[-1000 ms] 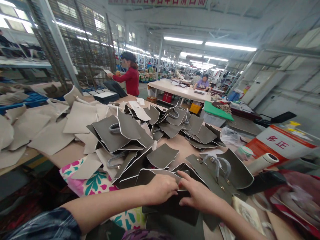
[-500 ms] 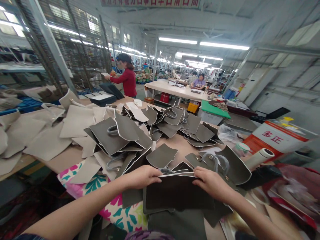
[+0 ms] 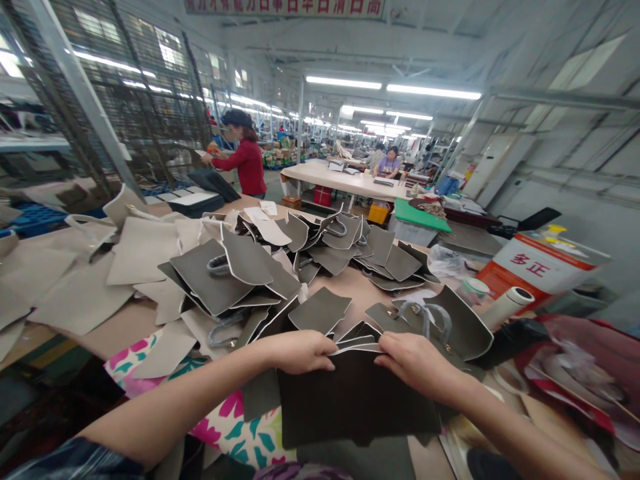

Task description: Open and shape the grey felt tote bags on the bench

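Observation:
A dark grey-brown bag panel (image 3: pixel 353 403) with pale edges hangs in front of me, its upper edge pinched in both hands. My left hand (image 3: pixel 305 352) is closed on the edge's left part, thumb in front. Farther right, my right hand (image 3: pixel 413 360) grips the same edge. Pale layered edges show between the hands. Just beyond lies a loose dark panel (image 3: pixel 321 310). To the right rests another dark bag piece (image 3: pixel 457 327) with a plastic-wrapped handle (image 3: pixel 425 317). The fingertips behind the panel are hidden.
Dark bag pieces (image 3: pixel 215 277) with handles are heaped ahead, beige ones (image 3: pixel 143 250) on the left. A floral cloth (image 3: pixel 240 420) lies at the near edge. On the right stand a white bottle (image 3: pixel 510 307) and an orange-white box (image 3: pixel 535 267). A person in red (image 3: pixel 250 167) stands beyond.
Both hands keep hold of the panel while its lower edge comes down a little and nearer to me. My left hand has slid slightly right, closer to my right. The view has shifted slightly.

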`<state>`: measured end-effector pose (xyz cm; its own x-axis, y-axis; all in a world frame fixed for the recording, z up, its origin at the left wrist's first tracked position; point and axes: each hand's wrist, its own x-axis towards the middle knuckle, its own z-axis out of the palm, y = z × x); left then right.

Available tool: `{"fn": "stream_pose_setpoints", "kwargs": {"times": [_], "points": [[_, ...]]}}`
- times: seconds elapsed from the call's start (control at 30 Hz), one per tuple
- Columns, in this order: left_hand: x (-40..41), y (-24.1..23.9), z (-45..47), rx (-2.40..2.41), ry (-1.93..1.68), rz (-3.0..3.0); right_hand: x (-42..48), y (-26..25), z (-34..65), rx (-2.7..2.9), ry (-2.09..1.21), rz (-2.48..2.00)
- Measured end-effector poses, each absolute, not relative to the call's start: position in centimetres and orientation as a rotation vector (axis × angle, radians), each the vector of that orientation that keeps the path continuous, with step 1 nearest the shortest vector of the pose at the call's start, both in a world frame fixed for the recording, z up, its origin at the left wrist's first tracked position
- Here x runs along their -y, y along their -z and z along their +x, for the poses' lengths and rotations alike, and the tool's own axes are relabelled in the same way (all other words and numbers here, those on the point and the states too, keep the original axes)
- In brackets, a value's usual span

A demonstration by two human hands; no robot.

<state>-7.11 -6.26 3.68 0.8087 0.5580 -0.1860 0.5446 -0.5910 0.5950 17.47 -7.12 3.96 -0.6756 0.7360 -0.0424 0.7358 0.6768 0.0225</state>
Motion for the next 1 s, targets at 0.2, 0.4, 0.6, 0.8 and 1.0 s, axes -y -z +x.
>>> {"fn": "stream_pose_setpoints", "kwargs": {"times": [0.2,0.4,0.6,0.8,1.0], "points": [[5.9,-3.8,-5.0,-0.824,-0.049,2.279,7.5,-4.5,16.8,-2.822,-0.036,1.209],[6.2,-4.0,-3.9,-0.706,-0.070,2.331,7.5,-4.7,16.4,-2.833,0.200,1.223],[5.9,-3.9,-4.4,-0.705,-0.052,2.260,8.0,-4.4,16.7,-2.874,0.343,1.202],[5.5,-3.5,-5.4,-0.712,-0.025,2.163,8.4,-4.4,18.3,-2.816,0.713,1.438],[5.6,-3.5,-5.4,-0.707,-0.025,2.153,8.5,-4.5,18.1,-2.958,0.405,1.194]]}}
